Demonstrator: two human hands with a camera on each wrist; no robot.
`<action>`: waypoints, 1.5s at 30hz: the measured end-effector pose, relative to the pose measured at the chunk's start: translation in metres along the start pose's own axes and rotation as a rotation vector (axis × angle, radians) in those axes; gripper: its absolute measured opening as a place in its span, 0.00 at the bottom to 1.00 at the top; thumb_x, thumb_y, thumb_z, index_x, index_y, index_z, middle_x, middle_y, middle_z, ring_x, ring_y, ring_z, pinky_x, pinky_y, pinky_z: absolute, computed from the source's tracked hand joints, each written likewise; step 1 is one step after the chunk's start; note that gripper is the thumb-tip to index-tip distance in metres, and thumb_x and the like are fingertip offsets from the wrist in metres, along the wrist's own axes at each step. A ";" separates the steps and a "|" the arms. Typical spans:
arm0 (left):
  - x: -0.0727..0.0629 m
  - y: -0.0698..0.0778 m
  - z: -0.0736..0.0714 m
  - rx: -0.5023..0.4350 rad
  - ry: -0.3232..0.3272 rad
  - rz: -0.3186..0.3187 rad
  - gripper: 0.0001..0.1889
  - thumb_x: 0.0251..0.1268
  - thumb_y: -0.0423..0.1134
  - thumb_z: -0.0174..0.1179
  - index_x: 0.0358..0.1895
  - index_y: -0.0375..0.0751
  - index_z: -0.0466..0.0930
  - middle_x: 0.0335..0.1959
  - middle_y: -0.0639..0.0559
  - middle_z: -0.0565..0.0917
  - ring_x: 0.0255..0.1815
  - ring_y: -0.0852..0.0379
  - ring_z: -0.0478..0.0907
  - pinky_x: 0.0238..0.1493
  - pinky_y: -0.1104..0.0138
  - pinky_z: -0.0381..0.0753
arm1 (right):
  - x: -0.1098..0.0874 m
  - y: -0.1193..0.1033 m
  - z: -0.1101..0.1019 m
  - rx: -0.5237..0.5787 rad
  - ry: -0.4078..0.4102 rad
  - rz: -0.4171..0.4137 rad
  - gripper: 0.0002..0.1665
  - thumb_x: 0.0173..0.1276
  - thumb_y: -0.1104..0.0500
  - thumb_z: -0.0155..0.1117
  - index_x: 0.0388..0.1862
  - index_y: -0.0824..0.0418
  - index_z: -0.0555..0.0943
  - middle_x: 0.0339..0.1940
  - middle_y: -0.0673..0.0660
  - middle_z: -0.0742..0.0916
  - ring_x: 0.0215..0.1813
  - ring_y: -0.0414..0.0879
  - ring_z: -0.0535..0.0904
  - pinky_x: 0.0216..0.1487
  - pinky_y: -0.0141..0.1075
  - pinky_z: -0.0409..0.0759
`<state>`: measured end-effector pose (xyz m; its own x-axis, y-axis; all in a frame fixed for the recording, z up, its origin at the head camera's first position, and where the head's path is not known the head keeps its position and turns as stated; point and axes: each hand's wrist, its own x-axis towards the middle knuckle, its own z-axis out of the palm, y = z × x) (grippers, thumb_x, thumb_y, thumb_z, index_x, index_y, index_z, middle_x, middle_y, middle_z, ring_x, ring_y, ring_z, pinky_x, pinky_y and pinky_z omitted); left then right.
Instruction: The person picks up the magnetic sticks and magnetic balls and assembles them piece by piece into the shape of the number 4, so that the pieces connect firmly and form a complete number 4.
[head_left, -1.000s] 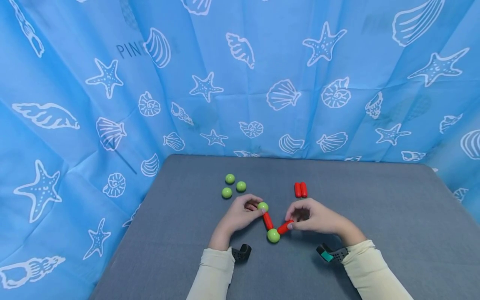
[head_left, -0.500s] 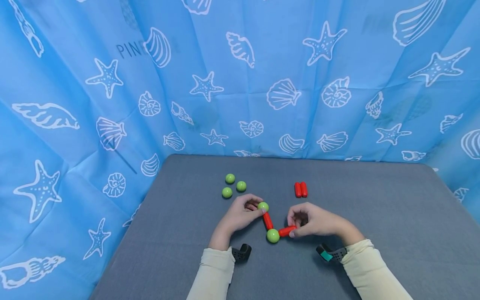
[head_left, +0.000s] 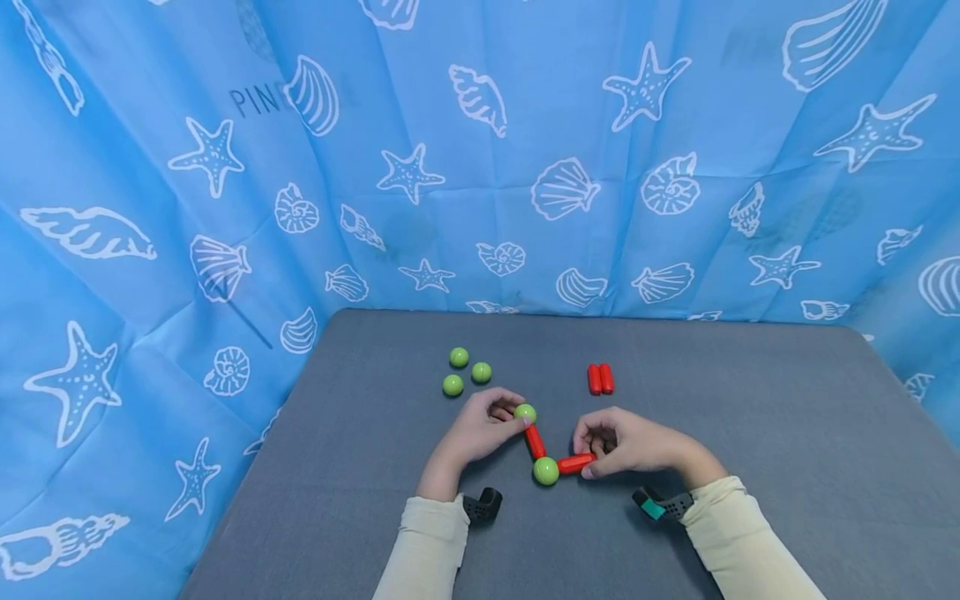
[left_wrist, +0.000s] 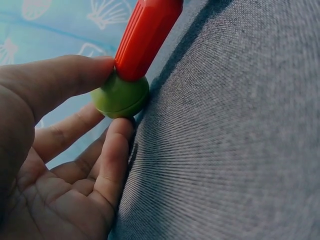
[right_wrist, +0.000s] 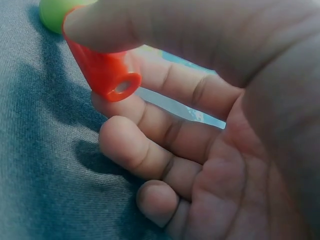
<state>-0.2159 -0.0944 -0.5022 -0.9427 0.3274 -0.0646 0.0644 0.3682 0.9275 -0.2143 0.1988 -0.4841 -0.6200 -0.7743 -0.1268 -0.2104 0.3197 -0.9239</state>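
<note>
- Your left hand, just below the middle of the head view, pinches the upper green ball between thumb and fingers; the left wrist view shows the thumb reaching the edge of the red rod joined to it.
- That first red rod slants down and slightly right from this ball to the lower green ball, so you have a ball at each end.
- Your right hand, right of centre in the head view, grasps the second red rod by its right end; its left end meets the lower ball, making a bent shape with the first rod.
- In your right wrist view, the near end of this rod shows a round recess with a pale centre, upper left of the frame.
- Up and left of your left hand sit three loose green balls, near one another.
- Above your right hand, two spare red rods lie side by side.
- Everything rests on the grey table, before a blue curtain with white shells and starfish.
</note>
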 end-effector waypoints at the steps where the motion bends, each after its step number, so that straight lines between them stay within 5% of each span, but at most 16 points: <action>1: 0.000 0.000 0.000 0.000 0.003 -0.001 0.17 0.71 0.44 0.71 0.59 0.44 0.86 0.49 0.49 0.86 0.45 0.57 0.81 0.51 0.62 0.82 | 0.000 0.001 0.000 0.007 -0.004 -0.003 0.14 0.67 0.63 0.76 0.46 0.70 0.83 0.33 0.56 0.83 0.32 0.38 0.76 0.33 0.29 0.77; 7: 0.000 0.002 0.001 0.018 0.056 -0.041 0.25 0.69 0.49 0.73 0.63 0.42 0.83 0.51 0.48 0.85 0.45 0.55 0.81 0.53 0.57 0.83 | 0.000 0.005 -0.001 0.038 -0.022 -0.002 0.14 0.68 0.65 0.75 0.50 0.68 0.84 0.34 0.55 0.84 0.32 0.39 0.76 0.35 0.29 0.78; 11: -0.002 0.004 0.000 0.033 0.079 -0.046 0.21 0.68 0.49 0.74 0.57 0.42 0.84 0.47 0.49 0.86 0.40 0.56 0.84 0.47 0.59 0.86 | 0.000 0.007 -0.001 0.033 -0.026 0.004 0.13 0.69 0.64 0.74 0.50 0.67 0.85 0.34 0.53 0.83 0.32 0.39 0.76 0.35 0.29 0.77; 19: -0.005 0.009 0.000 -0.095 0.062 -0.110 0.16 0.68 0.43 0.75 0.46 0.38 0.78 0.38 0.44 0.83 0.29 0.53 0.88 0.32 0.61 0.90 | 0.000 0.007 -0.002 0.031 -0.026 -0.005 0.12 0.70 0.64 0.73 0.50 0.67 0.85 0.33 0.61 0.83 0.32 0.39 0.76 0.35 0.29 0.76; 28: -0.006 0.012 0.003 -0.085 -0.001 -0.198 0.26 0.63 0.51 0.78 0.54 0.42 0.78 0.31 0.44 0.89 0.25 0.51 0.89 0.27 0.59 0.90 | -0.001 0.008 -0.002 0.026 -0.025 -0.012 0.12 0.71 0.64 0.73 0.50 0.66 0.86 0.34 0.69 0.82 0.31 0.40 0.76 0.34 0.29 0.76; 34: -0.007 0.015 0.005 -0.128 -0.057 -0.247 0.28 0.60 0.47 0.80 0.57 0.43 0.75 0.30 0.44 0.91 0.25 0.50 0.90 0.28 0.59 0.90 | -0.002 0.009 -0.001 0.026 -0.024 -0.005 0.11 0.71 0.63 0.73 0.50 0.66 0.86 0.33 0.67 0.83 0.31 0.40 0.75 0.34 0.29 0.76; 45: -0.008 0.014 0.008 -0.237 -0.062 -0.279 0.35 0.57 0.44 0.82 0.61 0.41 0.71 0.33 0.43 0.92 0.27 0.51 0.91 0.31 0.59 0.91 | -0.002 0.007 -0.001 0.020 -0.022 -0.001 0.11 0.71 0.63 0.73 0.50 0.66 0.86 0.33 0.66 0.83 0.31 0.40 0.76 0.34 0.29 0.76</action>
<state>-0.2047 -0.0849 -0.4921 -0.8909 0.2980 -0.3426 -0.2769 0.2415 0.9301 -0.2154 0.2032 -0.4903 -0.6032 -0.7864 -0.1332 -0.1957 0.3078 -0.9311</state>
